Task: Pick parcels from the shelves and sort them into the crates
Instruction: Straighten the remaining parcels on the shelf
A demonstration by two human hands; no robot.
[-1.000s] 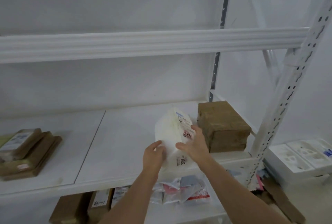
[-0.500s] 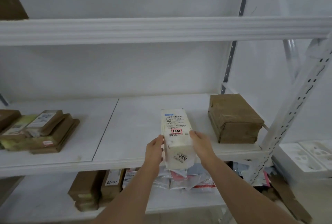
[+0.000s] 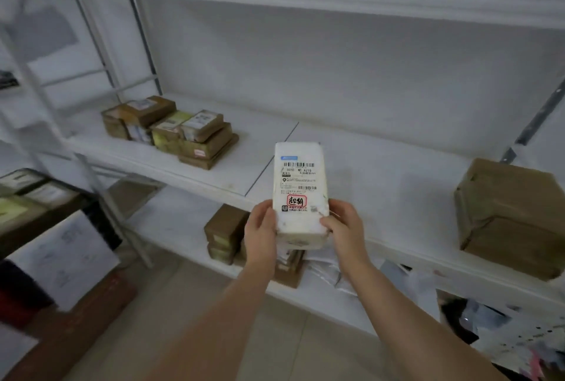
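Observation:
A white oblong parcel (image 3: 300,194) with a printed label, barcodes and a red stamp faces me, held upright in front of the middle shelf (image 3: 382,185). My left hand (image 3: 260,229) grips its lower left side and my right hand (image 3: 345,229) grips its lower right side. A large brown taped box (image 3: 513,215) sits on the same shelf at the far right. A stack of several brown parcels (image 3: 174,130) lies on that shelf to the left.
The lower shelf holds brown boxes (image 3: 224,232) and loose plastic mailers (image 3: 406,279). A crate with parcels (image 3: 27,197) stands at the left, with a white sheet (image 3: 61,258) below it. White shelf uprights (image 3: 104,203) rise at the left. Tiled floor (image 3: 171,313) lies beneath.
The view has swung left and back from the shelf, so the brown stack and left crate now show. The white parcel stays in both hands, turned label-up toward me.

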